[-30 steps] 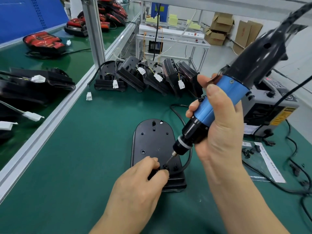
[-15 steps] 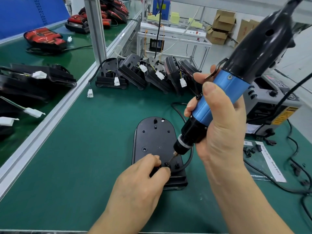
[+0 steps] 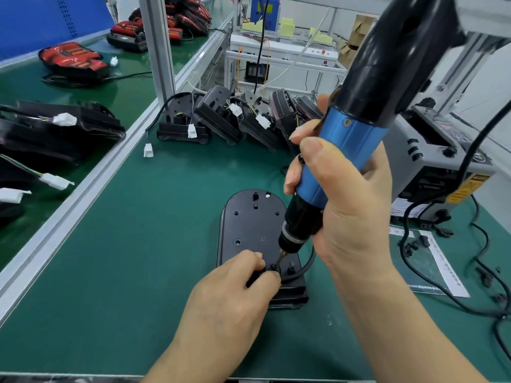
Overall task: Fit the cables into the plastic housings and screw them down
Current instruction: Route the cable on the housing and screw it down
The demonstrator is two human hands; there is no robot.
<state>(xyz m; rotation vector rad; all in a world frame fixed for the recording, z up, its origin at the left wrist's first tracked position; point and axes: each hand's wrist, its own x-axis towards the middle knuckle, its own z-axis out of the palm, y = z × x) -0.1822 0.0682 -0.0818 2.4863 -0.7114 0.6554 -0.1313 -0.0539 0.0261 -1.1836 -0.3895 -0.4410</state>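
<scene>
**Right hand [image 3: 351, 205] wraps the electric screwdriver [image 3: 351, 150], its bit down at the near end of the black housing [image 3: 249, 225]; left hand [image 3: 235, 297] pinches at the same spot.**

The screwdriver's top runs out of frame above the right hand. The tool and that hand cover the housing's right edge and most of the cable [image 3: 307, 265], which shows only as a black curve between the two hands. The left thumb and forefinger close on a small black part [image 3: 275, 268] under the bit tip; the screw itself is too small to make out. The housing lies flat on the green mat [image 3: 138, 258], with bare mat left of the left hand up to the aluminium rail [image 3: 83, 189]. Beyond both hands leans a row of housings [image 3: 229, 117]. A grey machine [image 3: 431, 167] sits right of the right hand, with a paper sheet [image 3: 442, 266] and loose black cords [image 3: 484, 272] beside that wrist.
</scene>
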